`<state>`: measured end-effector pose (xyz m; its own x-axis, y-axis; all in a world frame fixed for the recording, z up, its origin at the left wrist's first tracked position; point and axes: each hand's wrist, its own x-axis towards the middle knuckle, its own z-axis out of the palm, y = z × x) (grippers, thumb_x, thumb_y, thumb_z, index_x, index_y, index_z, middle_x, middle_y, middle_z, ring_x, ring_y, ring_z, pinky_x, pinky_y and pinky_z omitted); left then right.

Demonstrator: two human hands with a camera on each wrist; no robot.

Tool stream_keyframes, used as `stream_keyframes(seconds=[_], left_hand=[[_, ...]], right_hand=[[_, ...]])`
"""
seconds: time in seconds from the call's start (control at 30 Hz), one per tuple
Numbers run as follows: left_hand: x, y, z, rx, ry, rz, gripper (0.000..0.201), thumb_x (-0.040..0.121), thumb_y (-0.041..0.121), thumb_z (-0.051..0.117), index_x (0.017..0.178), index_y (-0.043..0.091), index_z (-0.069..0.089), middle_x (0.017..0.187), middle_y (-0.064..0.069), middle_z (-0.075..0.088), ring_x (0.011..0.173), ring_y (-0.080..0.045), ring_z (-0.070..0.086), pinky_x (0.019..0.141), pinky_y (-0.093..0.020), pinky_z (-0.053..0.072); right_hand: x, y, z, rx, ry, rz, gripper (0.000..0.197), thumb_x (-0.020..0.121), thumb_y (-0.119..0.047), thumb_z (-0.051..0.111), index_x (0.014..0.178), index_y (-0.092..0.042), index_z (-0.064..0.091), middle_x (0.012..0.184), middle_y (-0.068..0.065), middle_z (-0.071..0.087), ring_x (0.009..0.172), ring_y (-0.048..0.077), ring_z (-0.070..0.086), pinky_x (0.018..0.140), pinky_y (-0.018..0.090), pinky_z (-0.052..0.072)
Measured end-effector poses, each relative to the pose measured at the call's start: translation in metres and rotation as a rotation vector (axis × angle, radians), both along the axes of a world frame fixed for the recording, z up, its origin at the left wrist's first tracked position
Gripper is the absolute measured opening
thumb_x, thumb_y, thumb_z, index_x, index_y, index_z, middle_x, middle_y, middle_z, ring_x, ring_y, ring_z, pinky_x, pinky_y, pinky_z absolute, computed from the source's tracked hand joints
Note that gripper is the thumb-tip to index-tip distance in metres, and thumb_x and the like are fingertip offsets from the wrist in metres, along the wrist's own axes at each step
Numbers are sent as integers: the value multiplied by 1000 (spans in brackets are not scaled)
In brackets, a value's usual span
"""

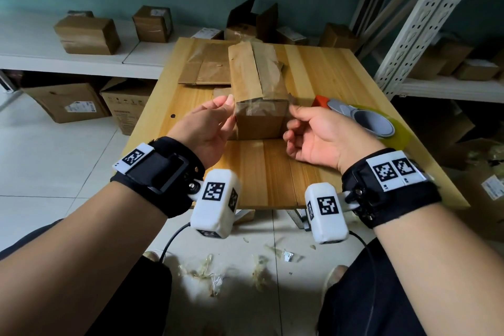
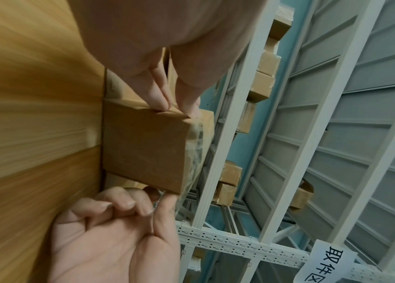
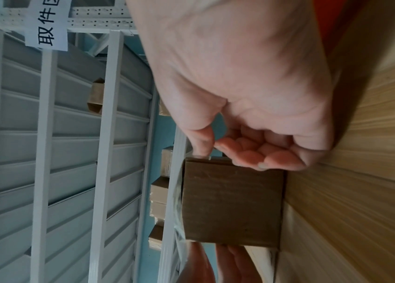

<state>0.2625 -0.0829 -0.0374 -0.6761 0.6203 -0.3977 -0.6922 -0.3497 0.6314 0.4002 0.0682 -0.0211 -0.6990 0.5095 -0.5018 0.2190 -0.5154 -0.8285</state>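
A long brown cardboard box (image 1: 259,76) lies on the wooden table (image 1: 261,172), its near end facing me. Clear tape (image 1: 259,109) runs along its top and over the near end. My left hand (image 1: 228,103) pinches the tape at the box's near left top corner; in the left wrist view its fingertips (image 2: 160,103) meet the thumb on that corner of the box (image 2: 143,145). My right hand (image 1: 293,112) pinches the tape's other end at the near right top corner, other fingers curled. In the right wrist view, its thumb touches the box (image 3: 232,206).
A tape dispenser (image 1: 362,117) with an orange and grey body lies on the table just right of my right hand. Flattened cardboard (image 1: 207,65) lies behind the box on the left. White shelves (image 1: 81,63) with small boxes surround the table. Tape scraps (image 1: 207,273) litter the floor.
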Motion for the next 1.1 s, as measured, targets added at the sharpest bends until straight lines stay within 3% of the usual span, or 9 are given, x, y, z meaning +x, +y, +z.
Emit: stream_keyframes(seconds=[0.07, 0.2, 0.33, 0.47, 0.57, 0.63, 0.77, 0.97, 1.1], left_hand=[[1, 0, 0, 40, -45, 4, 36, 102, -4, 58, 136, 7, 63, 128, -8, 73, 101, -11, 72, 61, -14, 57], [5, 0, 2, 33, -94, 35, 30, 104, -9, 49, 110, 15, 66, 107, -10, 75, 87, -14, 72, 64, -16, 60], [9, 1, 2, 13, -62, 36, 24, 103, -8, 54, 108, 12, 66, 100, -9, 76, 88, -12, 73, 69, -14, 60], [0, -1, 4, -78, 45, 50, 13, 102, -7, 58, 105, 6, 62, 98, -10, 74, 85, -12, 73, 75, -19, 63], [-7, -2, 3, -105, 145, 75, 18, 98, 3, 66, 116, -2, 67, 107, -13, 76, 90, -15, 76, 77, -22, 62], [-6, -4, 3, -112, 198, 77, 21, 97, 11, 70, 115, 1, 69, 94, -8, 75, 83, -14, 75, 79, -23, 61], [-1, -5, 7, -152, 324, 60, 26, 96, 27, 74, 114, 9, 70, 73, 0, 65, 74, -13, 69, 80, -25, 60], [8, -8, 11, -185, 483, 40, 33, 96, 34, 75, 115, 8, 72, 82, 0, 73, 88, -15, 74, 93, -32, 61], [9, -9, 11, -230, 560, 70, 38, 95, 36, 76, 113, 2, 74, 94, -7, 70, 97, -19, 72, 97, -36, 61]], right_hand=[[-1, -2, 0, -10, 1, 26, 19, 108, -32, 56, 91, -22, 56, 66, -6, 52, 63, 12, 50, 63, 27, 36], [-3, -5, -1, -76, 40, 62, 23, 108, -36, 54, 88, -25, 54, 68, -7, 52, 58, 10, 43, 58, 25, 26], [-4, -6, 0, -105, 76, 26, 30, 108, -34, 55, 81, -23, 49, 62, -8, 39, 53, 9, 30, 59, 25, 23], [-6, -3, 0, 27, 110, -24, 24, 107, -26, 58, 85, -19, 55, 63, -6, 44, 51, 7, 35, 51, 21, 26], [-5, -2, 2, 183, 151, -59, 10, 104, -16, 65, 94, -13, 66, 69, -1, 52, 56, 8, 42, 53, 22, 28], [-4, -1, 2, 243, 194, -76, 6, 99, -17, 72, 98, -11, 71, 71, 0, 55, 58, 9, 45, 52, 22, 30], [1, 4, 0, 341, 238, -61, 21, 93, -25, 79, 101, -7, 75, 74, -1, 63, 65, 9, 51, 56, 23, 37], [4, 7, 2, 409, 250, -52, 21, 97, -29, 76, 97, -9, 74, 75, 1, 67, 72, 13, 61, 69, 28, 48], [5, 2, 6, 420, 268, -35, 36, 102, -41, 66, 76, -15, 66, 72, 1, 66, 74, 16, 64, 78, 34, 53]])
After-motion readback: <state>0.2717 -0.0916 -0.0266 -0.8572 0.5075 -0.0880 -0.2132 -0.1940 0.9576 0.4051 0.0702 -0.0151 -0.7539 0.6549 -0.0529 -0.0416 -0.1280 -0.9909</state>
